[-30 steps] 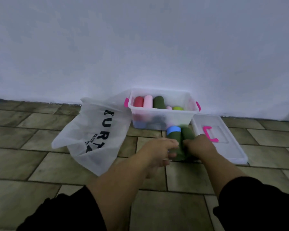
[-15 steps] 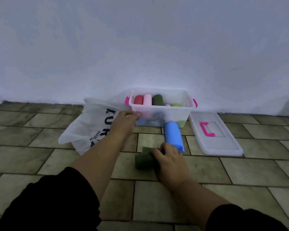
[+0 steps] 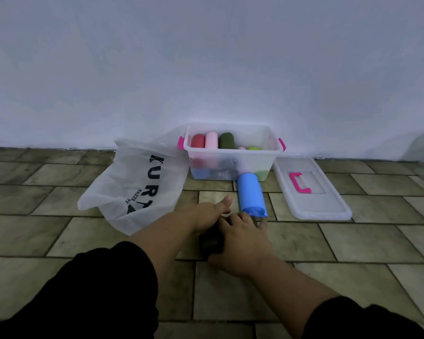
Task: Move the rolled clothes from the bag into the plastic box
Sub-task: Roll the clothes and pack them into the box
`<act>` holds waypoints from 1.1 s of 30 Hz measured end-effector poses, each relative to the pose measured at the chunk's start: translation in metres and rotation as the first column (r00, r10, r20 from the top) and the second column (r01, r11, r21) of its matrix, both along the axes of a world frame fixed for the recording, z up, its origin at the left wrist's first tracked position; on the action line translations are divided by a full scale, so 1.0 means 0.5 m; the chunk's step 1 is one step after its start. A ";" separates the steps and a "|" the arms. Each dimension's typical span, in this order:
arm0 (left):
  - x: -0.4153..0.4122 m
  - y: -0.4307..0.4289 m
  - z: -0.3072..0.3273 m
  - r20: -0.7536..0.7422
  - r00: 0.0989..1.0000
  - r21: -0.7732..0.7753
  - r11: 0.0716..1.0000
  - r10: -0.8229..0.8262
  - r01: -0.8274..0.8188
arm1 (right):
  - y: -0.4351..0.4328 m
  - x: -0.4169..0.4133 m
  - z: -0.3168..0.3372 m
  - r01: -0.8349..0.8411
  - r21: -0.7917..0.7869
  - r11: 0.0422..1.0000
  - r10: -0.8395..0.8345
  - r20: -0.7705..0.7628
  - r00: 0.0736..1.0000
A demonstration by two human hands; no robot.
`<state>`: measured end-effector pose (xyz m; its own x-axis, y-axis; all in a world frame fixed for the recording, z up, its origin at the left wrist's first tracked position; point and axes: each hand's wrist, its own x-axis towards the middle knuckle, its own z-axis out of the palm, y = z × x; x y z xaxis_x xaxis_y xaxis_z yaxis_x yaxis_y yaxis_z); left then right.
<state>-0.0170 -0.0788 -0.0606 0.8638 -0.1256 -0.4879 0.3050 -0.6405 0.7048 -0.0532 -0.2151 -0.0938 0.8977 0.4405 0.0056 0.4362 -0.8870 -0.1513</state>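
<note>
Tiled floor meets white wall; right hand clasps green roll, left hand unclear.

Pale wall, greenish-brown floor tiles, seemingly dim light.

The right hand grips a green roll on the floor, left hand just beside. A blue roll lies between them and the box.

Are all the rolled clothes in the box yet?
Not yet. Several rolls already sit in the plastic box. The right hand grips a dark green roll, the left hand beside it. The blue roll lies outside too. Whether the bag holds more is unclear.
</note>
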 end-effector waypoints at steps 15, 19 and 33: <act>-0.011 -0.018 -0.002 -0.011 0.996 0.212 0.973 -0.086 0.087 | -0.020 -0.026 -0.005 0.183 0.004 0.983 -0.181 -0.112 0.977; -0.014 -0.017 -0.010 0.011 0.995 0.222 0.971 -0.096 0.091 | -0.038 -0.022 0.003 0.153 0.059 0.986 -0.142 -0.166 0.976; -0.074 -0.012 -0.070 0.492 0.777 0.362 0.904 -0.393 0.228 | -0.100 0.029 -0.004 0.134 0.241 0.961 -0.045 -0.342 0.939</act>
